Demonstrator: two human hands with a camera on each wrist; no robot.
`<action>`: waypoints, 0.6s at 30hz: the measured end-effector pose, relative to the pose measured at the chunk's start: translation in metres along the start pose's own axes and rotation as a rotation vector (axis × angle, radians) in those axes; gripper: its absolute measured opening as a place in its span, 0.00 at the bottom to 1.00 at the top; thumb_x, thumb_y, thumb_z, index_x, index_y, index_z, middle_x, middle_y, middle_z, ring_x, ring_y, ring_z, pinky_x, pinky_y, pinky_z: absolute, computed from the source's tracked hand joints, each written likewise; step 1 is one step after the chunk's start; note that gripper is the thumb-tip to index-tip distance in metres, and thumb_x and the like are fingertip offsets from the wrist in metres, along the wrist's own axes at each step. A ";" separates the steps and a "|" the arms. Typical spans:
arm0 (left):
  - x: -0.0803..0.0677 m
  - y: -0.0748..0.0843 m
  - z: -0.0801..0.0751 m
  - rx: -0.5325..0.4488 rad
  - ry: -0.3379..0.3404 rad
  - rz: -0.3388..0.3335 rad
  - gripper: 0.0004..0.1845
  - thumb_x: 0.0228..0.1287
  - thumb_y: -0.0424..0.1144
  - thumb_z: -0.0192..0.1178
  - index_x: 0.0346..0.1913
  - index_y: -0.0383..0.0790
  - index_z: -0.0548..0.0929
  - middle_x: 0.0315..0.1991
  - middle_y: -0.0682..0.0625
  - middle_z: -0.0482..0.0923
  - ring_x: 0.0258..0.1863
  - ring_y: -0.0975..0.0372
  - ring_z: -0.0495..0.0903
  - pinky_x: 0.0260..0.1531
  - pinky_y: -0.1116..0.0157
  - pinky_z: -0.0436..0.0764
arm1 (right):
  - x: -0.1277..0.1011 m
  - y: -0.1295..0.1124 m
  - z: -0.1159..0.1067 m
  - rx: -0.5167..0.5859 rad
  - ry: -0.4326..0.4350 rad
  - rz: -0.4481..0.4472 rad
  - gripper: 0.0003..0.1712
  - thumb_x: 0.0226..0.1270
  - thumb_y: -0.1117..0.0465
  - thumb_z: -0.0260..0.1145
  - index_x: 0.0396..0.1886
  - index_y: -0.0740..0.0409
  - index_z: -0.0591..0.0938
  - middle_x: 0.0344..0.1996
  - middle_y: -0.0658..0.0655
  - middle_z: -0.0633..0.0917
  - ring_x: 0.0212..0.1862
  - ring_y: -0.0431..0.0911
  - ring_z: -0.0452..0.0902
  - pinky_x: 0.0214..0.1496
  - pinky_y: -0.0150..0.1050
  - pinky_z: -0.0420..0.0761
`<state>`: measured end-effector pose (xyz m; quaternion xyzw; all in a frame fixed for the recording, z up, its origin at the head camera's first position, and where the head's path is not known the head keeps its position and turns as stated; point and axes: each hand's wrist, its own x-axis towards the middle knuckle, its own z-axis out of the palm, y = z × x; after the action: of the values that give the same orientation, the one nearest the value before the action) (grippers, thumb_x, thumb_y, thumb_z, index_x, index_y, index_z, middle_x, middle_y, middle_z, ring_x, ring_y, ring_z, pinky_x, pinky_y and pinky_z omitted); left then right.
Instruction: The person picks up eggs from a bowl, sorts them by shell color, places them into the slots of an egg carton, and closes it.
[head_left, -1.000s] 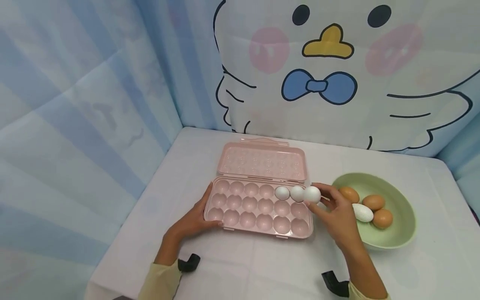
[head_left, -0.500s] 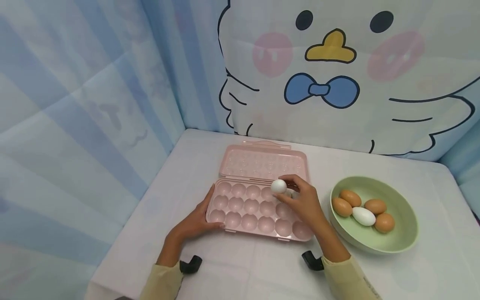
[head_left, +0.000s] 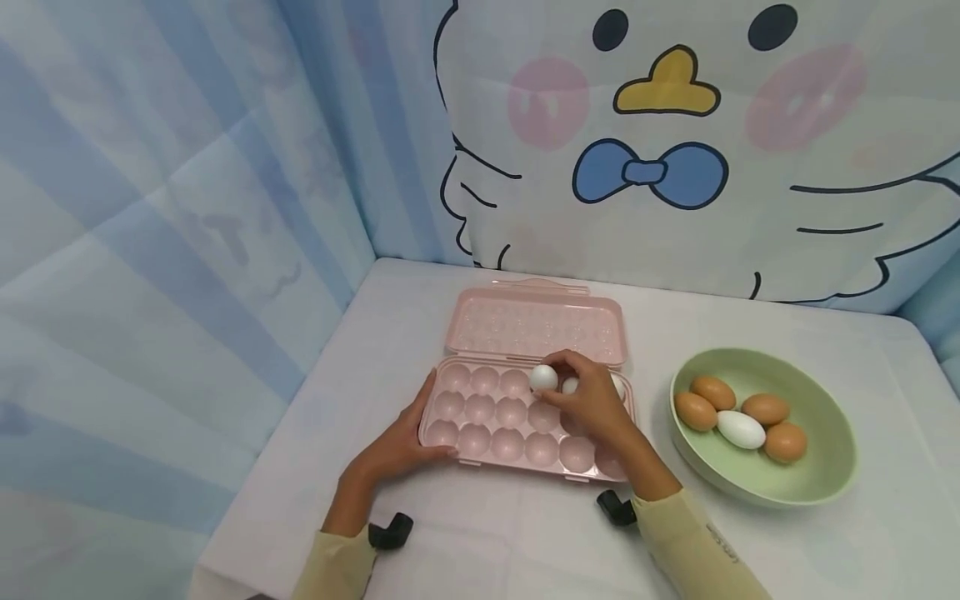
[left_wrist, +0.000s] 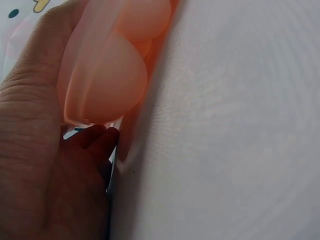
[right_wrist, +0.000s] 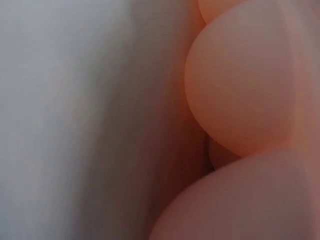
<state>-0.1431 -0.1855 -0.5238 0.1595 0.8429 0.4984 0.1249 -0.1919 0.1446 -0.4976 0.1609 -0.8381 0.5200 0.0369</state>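
Note:
A pink plastic egg box [head_left: 480, 462] lies open on the table, its lid [head_left: 536, 325] folded back toward the wall. My left hand [head_left: 397, 442] grips the box's left end, thumb at the front; the left wrist view shows the rounded undersides of the egg cups [left_wrist: 112, 82] beside that hand. Between thumb and fingers my right hand [head_left: 592, 404] pinches a white egg [head_left: 543, 378] at the fourth cup of the back row. Just right of it sits another white egg [head_left: 571, 386], partly hidden by the fingers. A further white egg [head_left: 618, 386] shows at the row's right end.
A green bowl [head_left: 817, 467] stands right of the box, with several brown eggs [head_left: 785, 442] and one white egg [head_left: 741, 429] inside. White cloth [head_left: 480, 533] covers the table. A curtain with a cartoon bird [head_left: 667, 242] hangs behind; the right wrist view shows cup undersides [right_wrist: 245, 80] close up.
My right hand has moved left along the back row with the white egg, from the row's right end to the fourth cup. The left hand keeps its hold on the box.

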 end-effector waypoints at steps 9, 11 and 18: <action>0.001 -0.002 0.000 -0.001 0.001 0.015 0.72 0.52 0.51 0.81 0.85 0.52 0.34 0.84 0.56 0.42 0.80 0.59 0.48 0.75 0.49 0.51 | 0.001 -0.001 -0.002 0.012 -0.014 0.016 0.26 0.53 0.67 0.83 0.52 0.55 0.85 0.44 0.53 0.88 0.47 0.49 0.82 0.51 0.48 0.79; 0.002 -0.002 0.001 -0.015 0.000 0.020 0.72 0.52 0.51 0.81 0.85 0.53 0.33 0.84 0.56 0.42 0.80 0.59 0.48 0.75 0.49 0.51 | 0.001 -0.001 -0.002 0.014 -0.013 0.008 0.26 0.53 0.68 0.83 0.52 0.56 0.85 0.44 0.54 0.88 0.47 0.49 0.82 0.51 0.49 0.80; 0.002 -0.003 0.001 -0.013 0.003 0.013 0.72 0.52 0.50 0.81 0.85 0.54 0.34 0.84 0.56 0.42 0.80 0.59 0.48 0.75 0.49 0.52 | 0.000 -0.001 -0.003 -0.003 -0.008 0.000 0.26 0.53 0.67 0.83 0.53 0.55 0.85 0.44 0.53 0.88 0.47 0.49 0.82 0.50 0.48 0.80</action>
<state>-0.1447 -0.1852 -0.5271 0.1633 0.8388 0.5050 0.1216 -0.1922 0.1466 -0.4958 0.1628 -0.8391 0.5180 0.0338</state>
